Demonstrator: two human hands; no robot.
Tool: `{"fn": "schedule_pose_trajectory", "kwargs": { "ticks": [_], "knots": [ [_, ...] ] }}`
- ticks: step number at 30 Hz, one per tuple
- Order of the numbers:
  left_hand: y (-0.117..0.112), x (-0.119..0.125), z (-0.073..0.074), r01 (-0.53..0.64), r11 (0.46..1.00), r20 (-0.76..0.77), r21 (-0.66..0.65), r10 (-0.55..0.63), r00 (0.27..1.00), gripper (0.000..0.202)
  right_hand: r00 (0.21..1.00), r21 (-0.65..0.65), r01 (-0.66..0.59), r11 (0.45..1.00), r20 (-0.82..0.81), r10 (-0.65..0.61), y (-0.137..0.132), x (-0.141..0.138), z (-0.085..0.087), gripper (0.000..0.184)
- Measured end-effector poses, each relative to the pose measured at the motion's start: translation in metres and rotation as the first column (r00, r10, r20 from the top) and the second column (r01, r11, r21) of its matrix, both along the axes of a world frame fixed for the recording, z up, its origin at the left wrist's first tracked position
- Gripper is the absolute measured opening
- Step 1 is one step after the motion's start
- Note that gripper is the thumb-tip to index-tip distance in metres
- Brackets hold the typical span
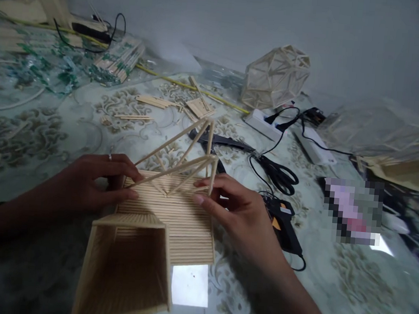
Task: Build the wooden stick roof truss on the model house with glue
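Observation:
A triangular frame of thin wooden sticks [194,163] stands over a slatted panel of wooden sticks [190,228]. My left hand [97,179], a ring on one finger, pinches the frame's low left end, with the thumb over the panel. On the other side, my right hand [236,203] grips the frame's upright end near its base between thumb and fingers. Close to me, an open box of sticks [168,266] adjoins the panel; its inside is dark. Whether the frame is fastened to the panel, I cannot tell.
Black-handled scissors [279,175] and a black glue gun [287,227] with a cord lie right of my hand. Behind are a power strip [265,124], loose sticks [155,102], packaged stick bundles [117,63] and a many-sided stick model [275,79]. A blurred-out phone-like object [351,208] lies far right.

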State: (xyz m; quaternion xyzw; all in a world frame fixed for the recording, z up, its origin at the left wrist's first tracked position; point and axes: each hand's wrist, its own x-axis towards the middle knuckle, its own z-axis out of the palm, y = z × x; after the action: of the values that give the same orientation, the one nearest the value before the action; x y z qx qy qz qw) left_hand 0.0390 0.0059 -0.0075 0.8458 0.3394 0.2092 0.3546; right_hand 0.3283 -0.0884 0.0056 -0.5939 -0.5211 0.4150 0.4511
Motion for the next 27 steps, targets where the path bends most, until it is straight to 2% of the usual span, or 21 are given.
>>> {"fn": "schedule_pose_trajectory", "kwargs": {
  "ticks": [8,14,18,22,27],
  "knots": [
    [-0.001,0.0,0.0,0.04,0.997,-0.075,-0.061,-0.045,0.996,0.016,1.0,0.043,-0.002,0.999,0.012,0.001,0.0,0.004,-0.009,0.004],
    [-0.001,0.0,-0.004,0.065,0.996,-0.066,-0.053,-0.068,0.996,0.022,1.0,0.05,0.004,0.999,0.015,-0.004,0.0,0.004,-0.01,0.004],
    [-0.002,0.001,-0.001,0.058,0.996,-0.07,-0.069,-0.063,0.996,0.024,1.0,0.053,0.01,0.999,0.02,-0.011,0.0,0.003,-0.011,0.002],
    [-0.001,0.001,-0.002,0.062,0.997,-0.07,-0.049,-0.066,0.995,0.022,1.0,0.054,0.006,0.999,0.019,-0.007,0.0,0.003,-0.011,0.002],
    [0.003,-0.001,-0.01,0.087,0.996,-0.014,0.005,-0.087,0.996,0.023,1.0,0.066,0.002,0.998,-0.001,-0.002,0.001,0.004,-0.013,0.004]
  ]
}}
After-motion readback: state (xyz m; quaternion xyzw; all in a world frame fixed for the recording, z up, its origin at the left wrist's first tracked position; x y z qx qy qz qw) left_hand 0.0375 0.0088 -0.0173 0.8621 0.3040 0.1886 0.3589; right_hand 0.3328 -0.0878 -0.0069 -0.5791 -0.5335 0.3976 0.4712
